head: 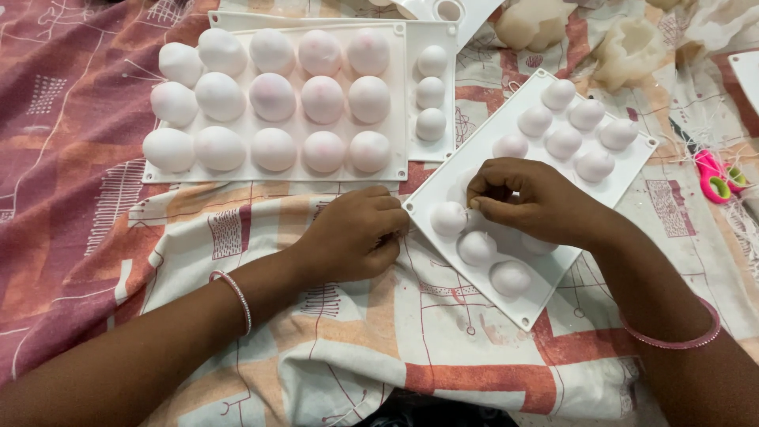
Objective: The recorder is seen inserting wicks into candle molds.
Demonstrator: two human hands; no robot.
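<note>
A white silicone mould (624, 162) with several domed cups lies tilted on a patterned cloth, its backs facing up. My right hand (530, 202) rests on its middle, fingertips pinched at the side of one dome (448, 218). My left hand (352, 236) grips the mould's near left edge, thumb and fingers closed on the rim. Both wrists wear thin pink bangles.
A larger white mould (281, 99) with several bigger domes lies at the upper left, overlapping a third mould (431, 79). Cream-coloured wax-like lumps (628, 51) sit at the top right. Pink and green scissor handles (718, 180) lie at the right edge.
</note>
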